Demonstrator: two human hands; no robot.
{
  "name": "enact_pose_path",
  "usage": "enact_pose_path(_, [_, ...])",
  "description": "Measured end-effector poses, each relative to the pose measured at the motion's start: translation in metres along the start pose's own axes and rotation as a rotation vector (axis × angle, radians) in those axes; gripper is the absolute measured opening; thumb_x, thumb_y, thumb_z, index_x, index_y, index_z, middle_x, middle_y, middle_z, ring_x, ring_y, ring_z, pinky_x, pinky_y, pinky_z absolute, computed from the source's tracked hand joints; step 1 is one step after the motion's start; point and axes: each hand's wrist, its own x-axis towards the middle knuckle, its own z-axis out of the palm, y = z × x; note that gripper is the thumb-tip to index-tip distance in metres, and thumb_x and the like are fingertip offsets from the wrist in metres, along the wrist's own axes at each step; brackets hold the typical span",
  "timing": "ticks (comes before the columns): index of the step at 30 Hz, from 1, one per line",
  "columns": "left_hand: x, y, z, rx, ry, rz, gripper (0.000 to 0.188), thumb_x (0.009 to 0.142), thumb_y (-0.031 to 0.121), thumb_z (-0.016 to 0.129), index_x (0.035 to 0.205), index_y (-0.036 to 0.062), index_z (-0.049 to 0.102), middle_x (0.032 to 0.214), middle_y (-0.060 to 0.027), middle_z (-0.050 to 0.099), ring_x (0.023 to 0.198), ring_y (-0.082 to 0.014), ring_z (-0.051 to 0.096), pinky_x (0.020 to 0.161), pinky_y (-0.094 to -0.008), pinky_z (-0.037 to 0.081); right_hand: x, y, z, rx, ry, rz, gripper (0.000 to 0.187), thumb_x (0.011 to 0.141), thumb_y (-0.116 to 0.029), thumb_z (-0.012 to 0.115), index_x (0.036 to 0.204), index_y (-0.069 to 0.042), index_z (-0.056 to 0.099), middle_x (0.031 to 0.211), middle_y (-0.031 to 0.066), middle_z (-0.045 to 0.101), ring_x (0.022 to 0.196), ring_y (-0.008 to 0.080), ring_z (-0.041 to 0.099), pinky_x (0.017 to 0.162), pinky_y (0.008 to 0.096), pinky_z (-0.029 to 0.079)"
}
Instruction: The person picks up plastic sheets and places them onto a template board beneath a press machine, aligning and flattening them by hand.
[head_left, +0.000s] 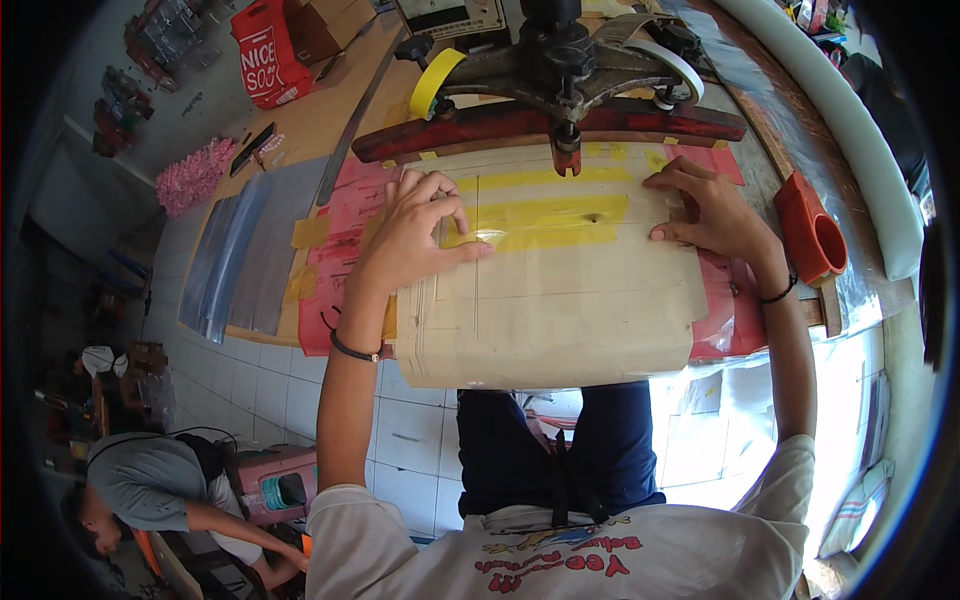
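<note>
The left hand (412, 228) and right hand (715, 215) are curving parted fingers over the beige sheet (560, 325), whose long axis is apparently running left to right.

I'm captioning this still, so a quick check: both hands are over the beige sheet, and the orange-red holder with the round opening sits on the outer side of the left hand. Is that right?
Not quite: in the head view, the orange-red holder sits on the outer side of the right hand, not the left hand. Both hands are over the beige sheet.
</note>
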Motion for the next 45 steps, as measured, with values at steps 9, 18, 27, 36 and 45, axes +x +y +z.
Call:
enact_pose_path(9, [0.002,0.006,0.001,-0.030,-0.017,0.065,0.047,0.077,0.038,0.085,0.112,0.0121,0.069,0.112,-0.0041,0.059,0.112,-0.0251,0.049,0.103,-0.0415,0.034,-0.002,0.009,-0.005,0.364,-0.145,0.101,0.021,0.082,-0.012,0.084,0.093,-0.002,0.069,0.074,0.0007,0.063,0.070,0.0085,0.059,0.067,0.0244,0.048])
enact_pose_path(18, [0.000,-0.003,0.006,-0.209,0.138,-0.061,0.039,0.088,0.026,0.078,0.118,0.0093,0.061,0.095,-0.0011,0.072,0.100,-0.0234,0.056,0.092,-0.0382,0.045,0.001,0.006,-0.004,0.209,-0.051,0.081,0.016,0.092,-0.015,0.076,0.094,-0.001,0.067,0.075,0.0006,0.066,0.068,0.0060,0.058,0.064,0.0237,0.046])
enact_pose_path(27, [0.005,-0.002,-0.005,-0.878,0.380,-0.074,0.045,0.099,0.012,0.066,0.138,-0.0060,0.051,0.091,-0.0076,0.069,0.084,-0.0127,0.067,0.082,-0.0273,0.054,-0.001,0.009,-0.012,0.219,0.070,0.096,0.017,0.098,-0.016,0.070,0.101,0.000,0.069,0.067,-0.0025,0.059,0.061,0.0027,0.053,0.055,0.0233,0.042])
enact_pose_path(36, [0.000,-0.002,-0.010,-1.017,0.305,-0.036,0.055,0.094,0.006,0.060,0.144,-0.0094,0.045,0.087,-0.0068,0.066,0.073,-0.0146,0.066,0.071,-0.0280,0.053,-0.002,0.013,-0.008,0.308,0.049,0.236,0.024,0.105,-0.021,0.059,0.106,0.001,0.068,0.081,0.0006,0.064,0.061,0.0049,0.055,0.055,0.0228,0.048])
enact_pose_path(45, [0.002,-0.008,-0.010,-1.093,0.305,0.023,0.048,0.096,0.002,0.062,0.141,-0.0092,0.048,0.088,-0.0087,0.065,0.071,-0.0154,0.068,0.070,-0.0313,0.058,-0.002,0.014,-0.015,0.311,0.022,0.200,0.026,0.105,-0.023,0.061,0.106,0.002,0.069,0.082,0.0013,0.065,0.068,0.0045,0.056,0.061,0.0235,0.046])
